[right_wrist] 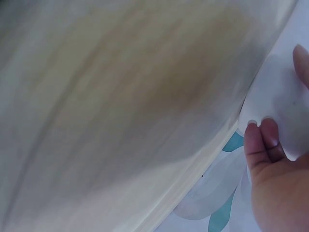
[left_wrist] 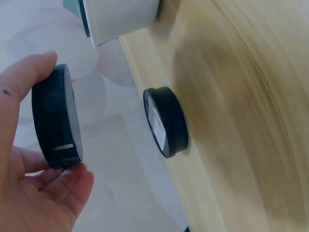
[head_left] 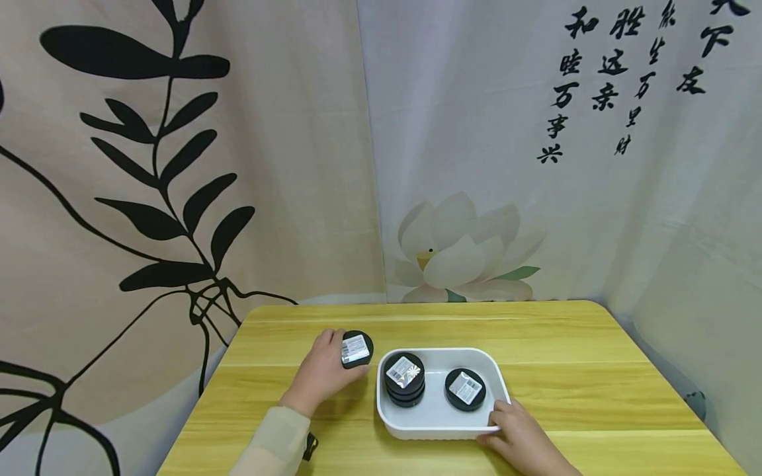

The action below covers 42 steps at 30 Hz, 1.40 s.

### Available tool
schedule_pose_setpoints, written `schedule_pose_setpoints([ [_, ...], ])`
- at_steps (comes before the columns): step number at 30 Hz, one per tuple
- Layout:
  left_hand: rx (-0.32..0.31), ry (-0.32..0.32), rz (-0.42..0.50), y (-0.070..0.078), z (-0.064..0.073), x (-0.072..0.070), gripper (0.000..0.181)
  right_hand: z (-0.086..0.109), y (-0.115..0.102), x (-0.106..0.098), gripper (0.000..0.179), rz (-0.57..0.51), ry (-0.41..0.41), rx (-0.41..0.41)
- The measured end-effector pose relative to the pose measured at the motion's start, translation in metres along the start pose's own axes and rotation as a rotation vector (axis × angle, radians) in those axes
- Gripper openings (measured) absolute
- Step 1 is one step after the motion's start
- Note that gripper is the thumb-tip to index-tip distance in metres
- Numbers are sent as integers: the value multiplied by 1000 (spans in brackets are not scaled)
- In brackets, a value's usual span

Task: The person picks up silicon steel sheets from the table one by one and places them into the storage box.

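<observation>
My left hand (head_left: 327, 370) holds a flat round black container (head_left: 357, 349) with a white barcode label, tipped up above the table to the left of a white tray (head_left: 440, 433). In the left wrist view, the thumb and fingers grip its edge, and a second black container (left_wrist: 166, 122) sits on the table beyond; I cannot make that one out in the head view. Inside the tray, a stack of black containers (head_left: 404, 378) stands on the left and a single container (head_left: 465, 389) lies on the right. My right hand (head_left: 520, 436) grips the tray's front right corner.
A yellow wood-grain table (head_left: 595, 383) with rounded back corners carries everything. Behind it hangs a pale curtain (head_left: 476, 132) printed with black leaves, a lotus and dark characters. A small black item (head_left: 309, 446) shows at the left wrist.
</observation>
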<state>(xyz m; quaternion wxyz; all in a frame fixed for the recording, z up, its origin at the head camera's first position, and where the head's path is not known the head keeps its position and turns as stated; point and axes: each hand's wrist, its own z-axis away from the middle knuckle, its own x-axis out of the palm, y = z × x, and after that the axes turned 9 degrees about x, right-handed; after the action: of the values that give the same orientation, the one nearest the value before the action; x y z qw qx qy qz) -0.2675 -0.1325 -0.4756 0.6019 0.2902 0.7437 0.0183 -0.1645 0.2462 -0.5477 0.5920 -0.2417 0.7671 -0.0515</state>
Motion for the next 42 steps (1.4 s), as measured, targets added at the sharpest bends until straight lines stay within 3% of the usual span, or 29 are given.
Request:
schedule_pose_setpoints([
  [7,1,-10,-5,6,-3,-3,95,-1,0,0,23,6,-17,14],
  [14,41,19,12,14,-8,-4,91,-1,0,0,22,8,-6,12],
  [24,50,-5,21,21,-15,0,94,-1,2,1,24,7,24,-23],
  [31,61,-14,29,26,-19,2,91,-2,1,0,22,6,-8,5],
  [42,69,-41,55,38,-23,5,93,0,1,-1,23,-26,-2,-32],
])
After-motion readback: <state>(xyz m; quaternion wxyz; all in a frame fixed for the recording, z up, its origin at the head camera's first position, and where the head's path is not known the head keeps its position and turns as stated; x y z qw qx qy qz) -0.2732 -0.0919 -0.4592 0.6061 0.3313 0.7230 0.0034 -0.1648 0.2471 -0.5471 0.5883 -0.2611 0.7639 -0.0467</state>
